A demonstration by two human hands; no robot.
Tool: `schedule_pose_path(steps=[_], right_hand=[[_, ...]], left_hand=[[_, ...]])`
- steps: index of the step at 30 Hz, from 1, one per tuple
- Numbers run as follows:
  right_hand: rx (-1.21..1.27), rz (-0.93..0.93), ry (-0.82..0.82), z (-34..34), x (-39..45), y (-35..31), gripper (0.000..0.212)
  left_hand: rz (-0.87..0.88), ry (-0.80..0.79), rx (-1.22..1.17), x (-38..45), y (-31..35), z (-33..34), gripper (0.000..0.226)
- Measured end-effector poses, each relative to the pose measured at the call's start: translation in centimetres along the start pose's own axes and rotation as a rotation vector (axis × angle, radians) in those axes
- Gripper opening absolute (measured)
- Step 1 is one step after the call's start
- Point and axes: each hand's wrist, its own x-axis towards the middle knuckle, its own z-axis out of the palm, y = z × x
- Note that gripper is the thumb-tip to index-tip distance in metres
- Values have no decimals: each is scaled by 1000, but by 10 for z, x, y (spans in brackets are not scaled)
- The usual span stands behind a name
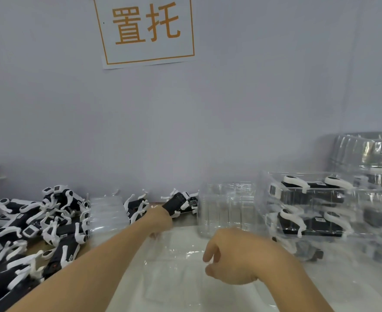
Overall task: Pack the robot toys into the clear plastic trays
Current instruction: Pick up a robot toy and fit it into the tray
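Fingers of the left hand (163, 216) are curled round a black-and-white robot toy (178, 202), gripping it near the far edge of the worktop (343, 287), close to the wall (230, 109). Those of the right hand (232, 257) are loosely curled with the thumb tucked under, holding nothing, above a flat clear plastic tray (172, 266) that lies on the worktop between the two forearms. Just beyond the right hand stands an upright empty clear tray (226, 212). To its right, packed clear trays (325, 208) hold robot toys in separate compartments, and behind them rises a stack of empty trays (369, 152) against the right edge of the view. On the left, a heap of loose robot toys (32, 226) covers the worktop up to the left forearm, with a low stack of clear trays (109, 212) at its far side. Open room lies only in the middle strip around the flat tray. A paper sign (146, 30) with orange characters hangs on the wall above.
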Motion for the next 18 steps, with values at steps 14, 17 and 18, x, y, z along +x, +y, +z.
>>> schedule_pose_path(steps=[14,17,18], right_hand=[[20,-14,-13,1,1,-1,35],[25,-14,-13,2,2,0,34],[29,-15,-11,2,2,0,33]], left_hand=[[12,158,-243,2,-10,2,25],[98,394,-149,-2,-7,-9,27],[128,458,-173,-2,-5,-14,28]])
